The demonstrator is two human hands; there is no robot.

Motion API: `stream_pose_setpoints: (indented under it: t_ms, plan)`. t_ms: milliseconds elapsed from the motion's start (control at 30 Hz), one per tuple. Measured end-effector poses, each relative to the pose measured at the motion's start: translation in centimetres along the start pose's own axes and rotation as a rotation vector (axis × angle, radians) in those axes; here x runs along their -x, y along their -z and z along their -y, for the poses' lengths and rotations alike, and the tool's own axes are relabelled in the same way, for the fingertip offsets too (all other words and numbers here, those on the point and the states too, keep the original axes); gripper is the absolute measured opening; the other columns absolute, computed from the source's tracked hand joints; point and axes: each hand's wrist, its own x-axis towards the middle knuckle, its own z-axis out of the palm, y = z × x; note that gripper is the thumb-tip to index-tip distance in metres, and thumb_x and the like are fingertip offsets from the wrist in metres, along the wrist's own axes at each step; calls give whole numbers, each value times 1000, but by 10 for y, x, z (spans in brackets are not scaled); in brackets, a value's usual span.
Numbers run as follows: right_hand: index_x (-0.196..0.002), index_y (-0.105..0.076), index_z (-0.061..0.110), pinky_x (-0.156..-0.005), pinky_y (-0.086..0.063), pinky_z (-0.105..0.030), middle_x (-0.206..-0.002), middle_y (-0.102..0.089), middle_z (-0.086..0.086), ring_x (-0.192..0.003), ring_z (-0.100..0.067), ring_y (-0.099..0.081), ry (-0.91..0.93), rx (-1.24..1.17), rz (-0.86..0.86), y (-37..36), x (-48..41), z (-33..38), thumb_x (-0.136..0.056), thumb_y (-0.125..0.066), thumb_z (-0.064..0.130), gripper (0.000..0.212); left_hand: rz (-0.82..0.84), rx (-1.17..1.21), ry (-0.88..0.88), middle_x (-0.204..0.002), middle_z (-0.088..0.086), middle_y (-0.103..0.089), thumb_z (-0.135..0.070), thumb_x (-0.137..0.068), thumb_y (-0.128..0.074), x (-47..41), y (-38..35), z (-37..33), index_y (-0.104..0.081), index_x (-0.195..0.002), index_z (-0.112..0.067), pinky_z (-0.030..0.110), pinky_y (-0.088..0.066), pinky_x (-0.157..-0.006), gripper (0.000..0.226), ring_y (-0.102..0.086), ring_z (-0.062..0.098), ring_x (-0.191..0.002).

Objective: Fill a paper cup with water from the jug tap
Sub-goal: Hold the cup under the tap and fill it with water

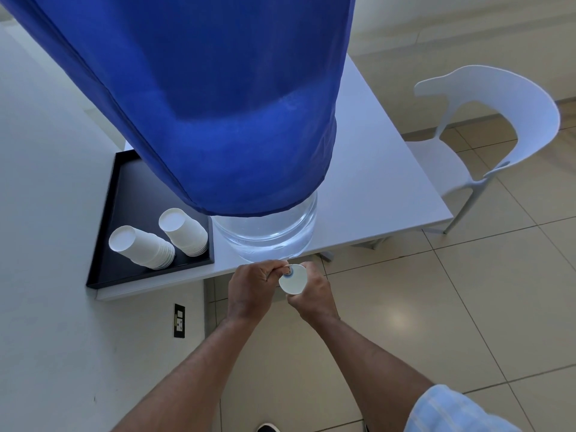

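Observation:
A large clear water jug [268, 232] under a blue cloth cover [218, 104] stands at the front edge of a white table [374, 188]. Its small tap [289, 270] sticks out past the edge. My left hand [251, 289] grips the tap with its fingertips. My right hand [311, 294] holds a white paper cup [293, 280] right below the tap, its mouth facing up. Whether water is running is too small to tell.
A black tray [124, 188] on the table's left holds two stacks of upturned white paper cups [141, 246] [184, 232]. A white plastic chair [486, 132] stands right of the table. A wall with a black socket [179, 321] is at left. Tiled floor lies below.

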Motion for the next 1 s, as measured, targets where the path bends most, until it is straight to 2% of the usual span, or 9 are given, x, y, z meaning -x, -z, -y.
stream_pose_setpoints:
  t_ms: [200,567,800,1000]
  plan:
    - [-115,-59,19,-58,-38,-10,-98,-62,4,-87,-16,-57,3,20,8,-2,-1,-3,-75,-81,8,47,1,-1,25,-102,-10,-88,-30,-96,-81,1,-1,-1,-88,-107,-29,43,-65,-86,13,-82,12,-95]
    - [-113,-58,24,-58,-45,-8,-93,-63,7,-84,-15,-60,3,-5,-13,-5,-5,-5,-74,-82,13,47,-1,4,38,-106,-10,-87,-32,-97,-80,2,-2,-2,-88,-110,-30,43,-65,-89,15,-81,10,-100]
    - [-113,-58,25,-56,-42,-9,-95,-66,5,-84,-15,-62,13,-16,-18,-9,-6,-8,-74,-82,13,47,-18,5,37,-106,-10,-87,-31,-97,-81,2,-3,-1,-88,-110,-30,43,-65,-89,15,-81,10,-99]
    - [-113,-58,24,-57,-40,-8,-97,-66,5,-85,-16,-62,6,-16,-26,-8,-6,-10,-74,-82,13,47,-66,-80,-40,-97,-13,-87,-35,-96,-81,3,-4,0,-86,-106,-35,40,-66,-77,11,-83,13,-90]
